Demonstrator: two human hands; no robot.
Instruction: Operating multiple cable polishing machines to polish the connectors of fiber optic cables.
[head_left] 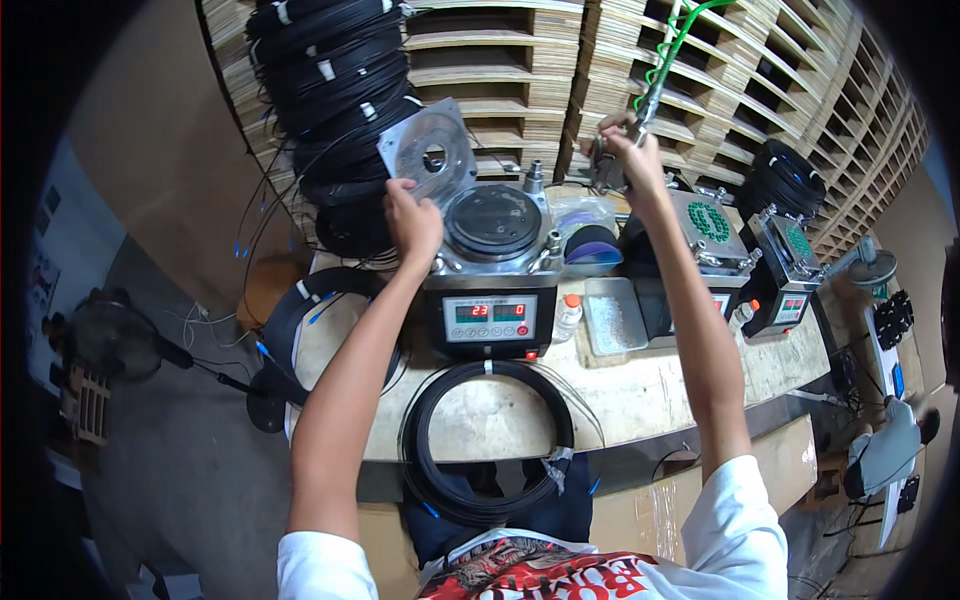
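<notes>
My left hand (412, 222) grips the lower edge of a square, see-through plate (458, 140) with a round hole, tilted up behind a bench polishing machine (490, 342). On top of that machine lies a round black disc (495, 218), uncovered, with metal posts at the corners around it. My right hand (632, 165) is raised to the right of the machine, its fingers closed round an air blow gun (648, 108). A green coiled hose (680, 35) runs up from the gun. The gun's nozzle is hard to make out.
A coil of black cable (415, 440) lies at the table's front edge. Right of the machine stand a bottle (567, 318), a shallow tray (615, 318) and two similar machines with green-dotted tops (708, 222). Stacked cable coils (335, 100) and wooden pallets (470, 75) rise behind. A person (890, 450) is at far right.
</notes>
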